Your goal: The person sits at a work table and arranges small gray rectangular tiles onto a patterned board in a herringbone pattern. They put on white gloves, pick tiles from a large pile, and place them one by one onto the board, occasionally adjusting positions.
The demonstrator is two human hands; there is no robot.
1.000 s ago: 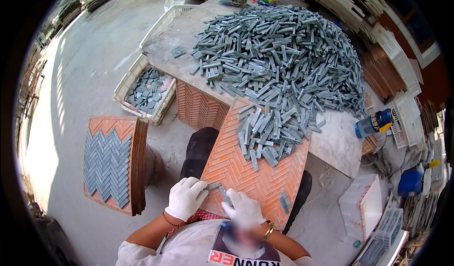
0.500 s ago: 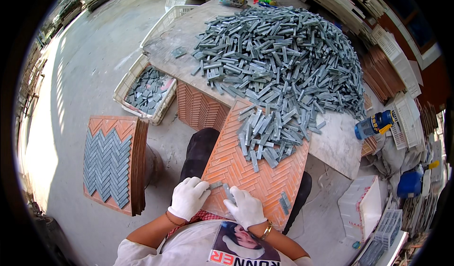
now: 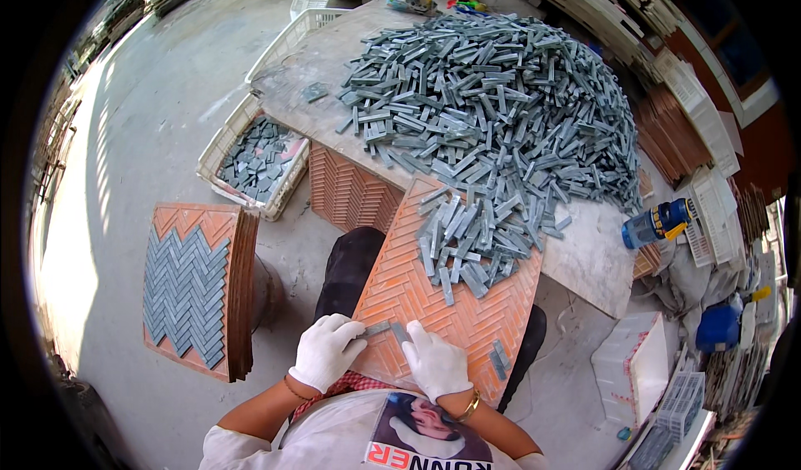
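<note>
Two grey strips (image 3: 378, 329) lie on the near end of the orange board (image 3: 494, 320). They should be light, stiff and brittle, best pinched by the long edges. The left hand (image 3: 327, 350) and right hand (image 3: 436, 361) are half-curled at them; whether either grips one, I cannot tell. A loose heap (image 3: 469, 238) blocks the board's far part; beyond, a pile (image 3: 501, 103) covers the table (image 3: 304, 57).

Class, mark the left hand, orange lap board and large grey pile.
Left hand (image 3: 324, 353), head view: glove's back.
Orange lap board (image 3: 472, 319), head view: bare grooves.
Large grey pile (image 3: 494, 103), head view: middle.
</note>
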